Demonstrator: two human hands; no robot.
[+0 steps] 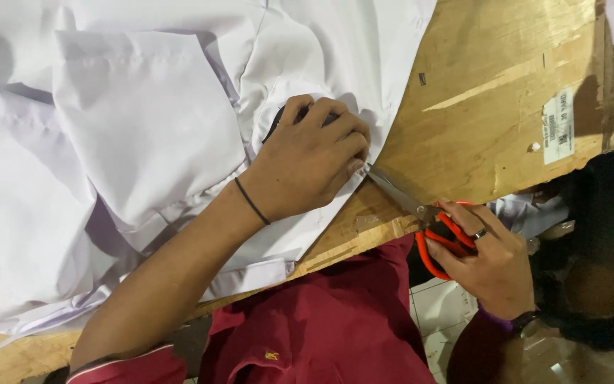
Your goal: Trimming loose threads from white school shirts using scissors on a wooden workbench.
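A pile of white shirt fabric (143, 128) covers the left of a wooden table (492, 107). My left hand (310, 160) presses down on the cloth near its right edge, fingers curled and pinching the fabric; a thin black band circles the wrist. My right hand (488, 259) grips orange-handled scissors (421, 213), a ring on one finger. The steel blades point up-left, their tips touching the cloth edge just by my left fingertips.
A white printed label (558, 126) is stuck on the table at the right. Dark shapes (598, 249) lie beyond the table edge at the right. My red shirt (321, 327) fills the bottom centre, with tiled floor (442, 306) beside it.
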